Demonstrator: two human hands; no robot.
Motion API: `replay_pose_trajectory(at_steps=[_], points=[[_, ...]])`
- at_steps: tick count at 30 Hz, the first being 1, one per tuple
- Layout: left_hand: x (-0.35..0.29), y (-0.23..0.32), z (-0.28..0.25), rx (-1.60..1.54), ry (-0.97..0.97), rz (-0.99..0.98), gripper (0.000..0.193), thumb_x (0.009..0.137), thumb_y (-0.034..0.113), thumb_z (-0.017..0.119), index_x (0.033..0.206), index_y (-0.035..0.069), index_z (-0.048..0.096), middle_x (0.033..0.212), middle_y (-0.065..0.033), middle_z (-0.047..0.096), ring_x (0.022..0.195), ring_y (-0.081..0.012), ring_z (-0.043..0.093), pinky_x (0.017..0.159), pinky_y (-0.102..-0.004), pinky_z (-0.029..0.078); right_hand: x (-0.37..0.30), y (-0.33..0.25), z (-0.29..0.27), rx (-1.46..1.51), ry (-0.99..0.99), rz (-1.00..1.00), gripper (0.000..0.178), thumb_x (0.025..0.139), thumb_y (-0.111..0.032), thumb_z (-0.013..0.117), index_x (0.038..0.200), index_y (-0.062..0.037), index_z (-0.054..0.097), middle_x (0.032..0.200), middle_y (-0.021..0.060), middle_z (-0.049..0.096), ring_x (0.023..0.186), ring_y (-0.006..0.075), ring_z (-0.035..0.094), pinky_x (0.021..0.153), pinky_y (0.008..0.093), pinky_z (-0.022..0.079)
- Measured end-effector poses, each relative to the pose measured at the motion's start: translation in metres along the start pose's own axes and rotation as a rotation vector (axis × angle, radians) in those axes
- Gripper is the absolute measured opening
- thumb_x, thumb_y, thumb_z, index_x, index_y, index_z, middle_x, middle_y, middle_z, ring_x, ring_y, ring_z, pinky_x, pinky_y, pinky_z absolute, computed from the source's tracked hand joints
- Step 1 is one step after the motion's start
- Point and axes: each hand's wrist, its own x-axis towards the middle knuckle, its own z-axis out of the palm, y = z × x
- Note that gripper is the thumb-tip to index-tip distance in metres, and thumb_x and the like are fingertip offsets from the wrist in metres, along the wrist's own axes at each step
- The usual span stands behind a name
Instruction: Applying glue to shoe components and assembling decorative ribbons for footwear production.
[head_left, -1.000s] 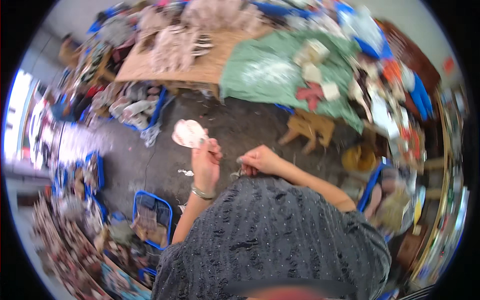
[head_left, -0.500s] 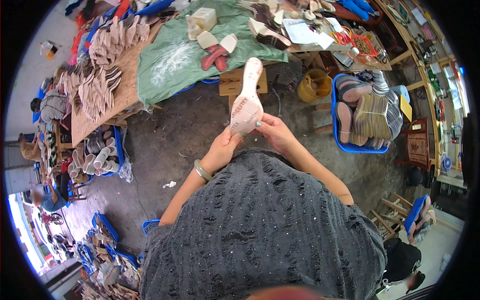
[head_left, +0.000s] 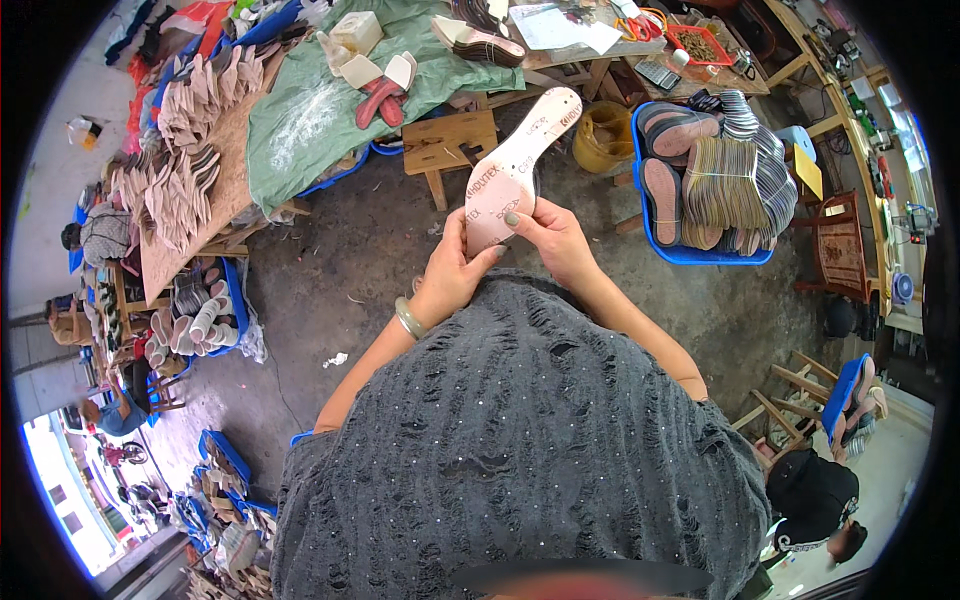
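Observation:
A pale pink shoe insole (head_left: 512,165) with printed marks is held between both hands in front of my body. Its wide end is toward me, and its narrower end points away and to the right. My left hand (head_left: 452,268) grips the wide end from the left, thumb on the printed face. From the right, my right hand (head_left: 556,240) pinches the opposite edge, its thumb also on top. The fingers beneath the insole are mostly hidden.
A green cloth (head_left: 310,120) covers a table at the far left, beside piled insoles (head_left: 170,195). A wooden stool (head_left: 450,140) stands ahead. To the right are a yellow bucket (head_left: 602,140) and a blue crate (head_left: 710,258) of bundled insoles. Other people sit at the sides.
The insole has turned clockwise, its narrow end swinging right. My right hand has shifted slightly along its edge. The room has moved a little left in view.

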Motion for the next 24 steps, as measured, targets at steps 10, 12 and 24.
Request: replay_pose_trajectory(at_steps=[10,12,24], points=[[-0.002,0.004,0.013,0.434,0.210,0.138,0.050,0.091,0.008,0.055,0.134,-0.001,0.029,0.116,-0.0290,0.057,0.107,-0.0419,0.060,0.086,-0.0432,0.050,-0.005,0.000,0.015,-0.117,-0.068,-0.023,0.038,0.091,-0.010,0.063,0.126,0.0017,0.054,0.115,0.0047,0.062,0.099,0.0092,0.057,0.088,0.0252,0.046],[0.005,-0.002,0.008,0.379,0.253,0.203,0.043,0.094,0.009,0.050,0.132,-0.002,0.031,0.112,-0.0246,0.059,0.102,-0.0384,0.062,0.084,-0.0417,0.050,-0.001,0.002,0.020,-0.119,-0.129,-0.059,0.046,0.089,-0.009,0.064,0.132,0.0001,0.049,0.119,0.0051,0.060,0.100,0.0091,0.056,0.089,0.0258,0.046],[0.028,-0.004,-0.008,-0.298,0.136,-0.144,0.050,0.102,0.040,0.041,0.138,0.006,0.043,0.092,0.0015,0.058,0.072,-0.0074,0.054,0.057,-0.0218,0.044,0.020,0.024,0.002,-0.241,-0.018,0.252,0.048,0.092,-0.035,0.062,0.120,0.0031,0.054,0.104,0.0086,0.063,0.096,0.0142,0.060,0.082,0.0258,0.046]])
